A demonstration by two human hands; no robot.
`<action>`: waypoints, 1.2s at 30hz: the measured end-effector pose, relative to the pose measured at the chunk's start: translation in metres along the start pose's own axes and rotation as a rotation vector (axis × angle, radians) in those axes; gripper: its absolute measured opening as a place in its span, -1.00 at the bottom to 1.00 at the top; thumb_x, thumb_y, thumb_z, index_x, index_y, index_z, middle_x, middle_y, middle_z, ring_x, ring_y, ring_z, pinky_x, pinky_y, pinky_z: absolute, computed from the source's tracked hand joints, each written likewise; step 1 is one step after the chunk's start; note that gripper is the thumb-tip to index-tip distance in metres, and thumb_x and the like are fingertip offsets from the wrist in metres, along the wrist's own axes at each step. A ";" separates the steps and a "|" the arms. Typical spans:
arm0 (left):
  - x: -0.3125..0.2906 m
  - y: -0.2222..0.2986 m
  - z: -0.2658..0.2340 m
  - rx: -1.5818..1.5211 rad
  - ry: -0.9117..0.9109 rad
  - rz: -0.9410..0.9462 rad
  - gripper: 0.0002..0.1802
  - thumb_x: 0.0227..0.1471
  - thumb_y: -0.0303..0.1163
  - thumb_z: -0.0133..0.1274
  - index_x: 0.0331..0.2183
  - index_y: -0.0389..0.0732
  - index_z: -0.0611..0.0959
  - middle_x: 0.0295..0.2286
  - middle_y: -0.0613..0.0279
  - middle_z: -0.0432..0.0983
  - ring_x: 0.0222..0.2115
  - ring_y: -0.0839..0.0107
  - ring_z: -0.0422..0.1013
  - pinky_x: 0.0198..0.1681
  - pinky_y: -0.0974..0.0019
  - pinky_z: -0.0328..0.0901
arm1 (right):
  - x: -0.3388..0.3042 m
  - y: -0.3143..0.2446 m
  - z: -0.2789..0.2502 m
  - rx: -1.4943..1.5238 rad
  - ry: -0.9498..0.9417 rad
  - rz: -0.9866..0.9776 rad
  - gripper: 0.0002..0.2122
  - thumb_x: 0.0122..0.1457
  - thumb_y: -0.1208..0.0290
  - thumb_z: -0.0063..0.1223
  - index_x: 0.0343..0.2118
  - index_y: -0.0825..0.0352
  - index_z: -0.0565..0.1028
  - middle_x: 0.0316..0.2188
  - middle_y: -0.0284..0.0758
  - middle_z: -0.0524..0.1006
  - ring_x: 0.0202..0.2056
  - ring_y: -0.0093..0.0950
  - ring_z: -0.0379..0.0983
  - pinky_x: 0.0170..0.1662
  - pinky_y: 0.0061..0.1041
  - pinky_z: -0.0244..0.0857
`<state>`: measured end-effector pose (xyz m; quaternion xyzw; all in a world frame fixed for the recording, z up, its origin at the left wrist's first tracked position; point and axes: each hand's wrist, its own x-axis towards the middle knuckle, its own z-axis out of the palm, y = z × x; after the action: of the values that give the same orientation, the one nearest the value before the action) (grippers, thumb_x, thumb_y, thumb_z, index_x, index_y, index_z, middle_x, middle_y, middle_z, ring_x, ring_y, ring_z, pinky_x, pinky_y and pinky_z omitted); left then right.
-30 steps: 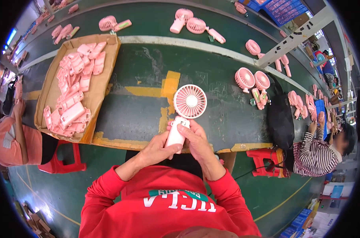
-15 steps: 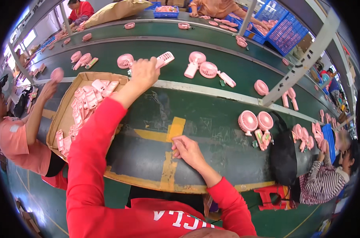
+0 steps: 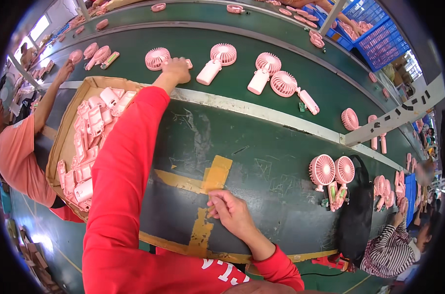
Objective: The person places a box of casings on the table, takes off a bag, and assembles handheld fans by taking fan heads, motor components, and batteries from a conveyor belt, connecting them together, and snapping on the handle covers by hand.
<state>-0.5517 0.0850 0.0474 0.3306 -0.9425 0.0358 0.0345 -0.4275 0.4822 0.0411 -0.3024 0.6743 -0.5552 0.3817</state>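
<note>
My left hand (image 3: pixel 176 70) reaches over the green belt with its fingers closed around the handle of a pink handheld fan. That fan's round head (image 3: pixel 157 58) lies left of my fingers, and most of its handle is hidden. Just right of the hand another pink fan (image 3: pixel 223 54) rests on the belt, its pale handle angled toward me. My right hand (image 3: pixel 232 213) rests on the dark worktable (image 3: pixel 261 220) beside yellow tape (image 3: pixel 217 174). Its fingers are loosely curled in, and no object shows in them.
A cardboard box (image 3: pixel 60 127) of pink casings stands left, under my left forearm. More fans (image 3: pixel 283 83) lie along the belt; others (image 3: pixel 323 169) sit at the table's right beside a black bag (image 3: pixel 354 220). A metal rail (image 3: pixel 242 104) divides table from belt. Co-workers sit either side.
The fan that my left hand held up now appears to lie on the belt to its right. That hand has closed on the fan to the left. My right hand stays by the tape; the view has shifted.
</note>
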 end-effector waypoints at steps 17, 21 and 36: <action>-0.207 0.049 -0.081 -0.900 0.331 0.551 -0.66 -0.09 -0.65 -0.11 -0.19 -0.24 0.50 -0.29 -0.06 0.47 -0.23 -0.01 0.40 -0.17 0.17 0.30 | -0.013 0.010 -0.012 0.179 0.190 -0.120 -0.79 0.23 0.42 -0.14 -0.13 0.40 0.38 -0.35 -0.32 0.50 -0.38 -0.62 0.43 -0.32 -0.65 0.35; -0.291 0.070 -0.070 -0.851 0.383 0.740 -0.62 -0.23 -0.65 -0.02 -0.23 -0.26 0.52 -0.29 0.03 0.48 -0.23 0.07 0.42 -0.14 0.15 0.30 | -0.043 -0.010 -0.024 0.040 0.390 -0.211 -0.76 0.21 0.40 -0.09 -0.13 0.43 0.38 -0.31 -0.30 0.50 -0.29 -0.58 0.42 -0.19 -0.63 0.30; -0.338 0.090 -0.067 -0.575 0.257 0.445 -0.33 -0.22 -0.18 0.21 -0.09 -0.34 0.41 -0.18 -0.07 0.37 -0.13 0.04 0.31 -0.09 0.11 0.26 | -0.107 -0.009 0.006 -0.811 0.401 -0.200 -0.64 -0.03 0.29 0.14 -0.20 0.39 0.42 -0.32 -0.13 0.47 -0.25 -0.16 0.38 -0.17 -0.29 0.25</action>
<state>-0.3423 0.3712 0.0801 0.0878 -0.9507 -0.1824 0.2350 -0.3660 0.5658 0.0680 -0.3776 0.8650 -0.3280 0.0394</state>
